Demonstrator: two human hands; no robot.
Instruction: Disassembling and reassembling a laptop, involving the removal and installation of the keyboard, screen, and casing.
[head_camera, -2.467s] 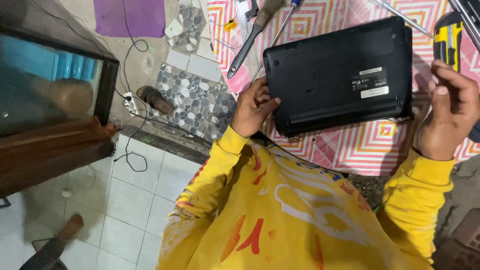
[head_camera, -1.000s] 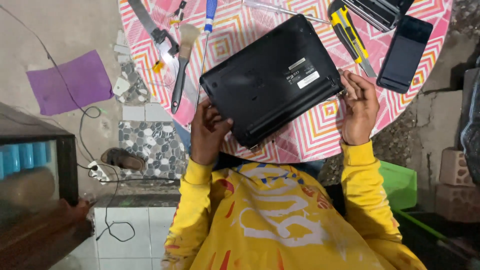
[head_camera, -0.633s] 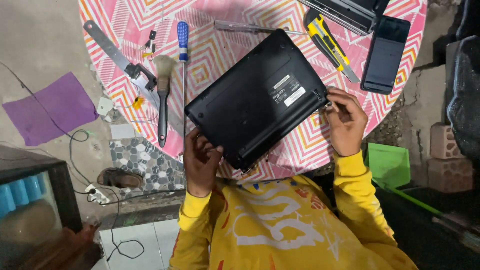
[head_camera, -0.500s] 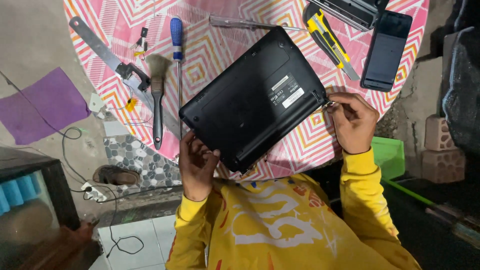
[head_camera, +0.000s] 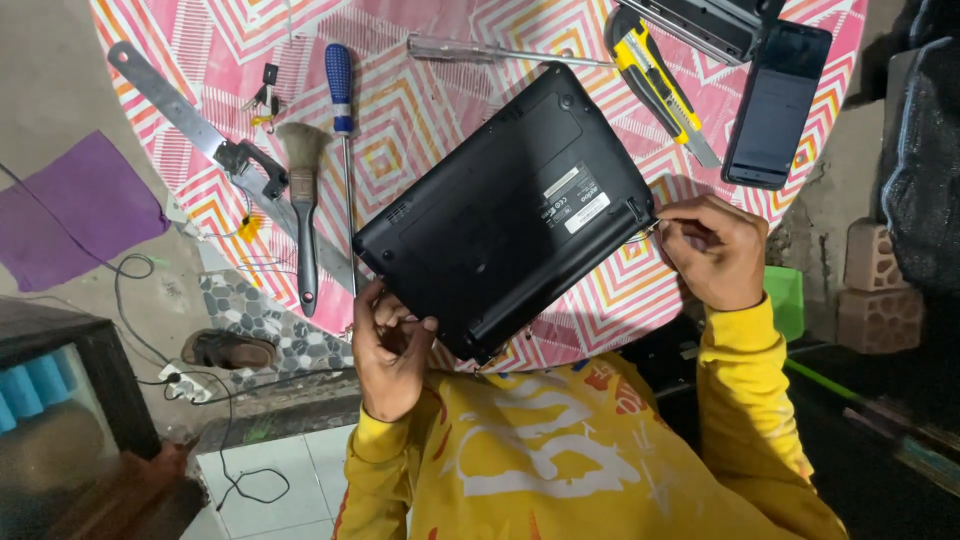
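Clearly I've got the laptop (head_camera: 505, 215) lying belly-up and slantwise at mid-frame on the patterned table (head_camera: 420, 130) — underside exposed for access. My left hand (head_camera: 388, 350) curls its fingers around the lower-left corner, bracing it. My right hand (head_camera: 712, 250) pinches something small at the right corner; what, I cannot tell. Screwdriver (head_camera: 342, 130) and brush (head_camera: 302, 205) wait at upper left, phone (head_camera: 776, 105) at upper right.

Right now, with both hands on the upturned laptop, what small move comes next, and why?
Probably steady the laptop with the left hand at its near corner. The right hand pinches something small, too small to identify, at the opposite corner, and the screwdriver lies untouched on the patterned cloth.
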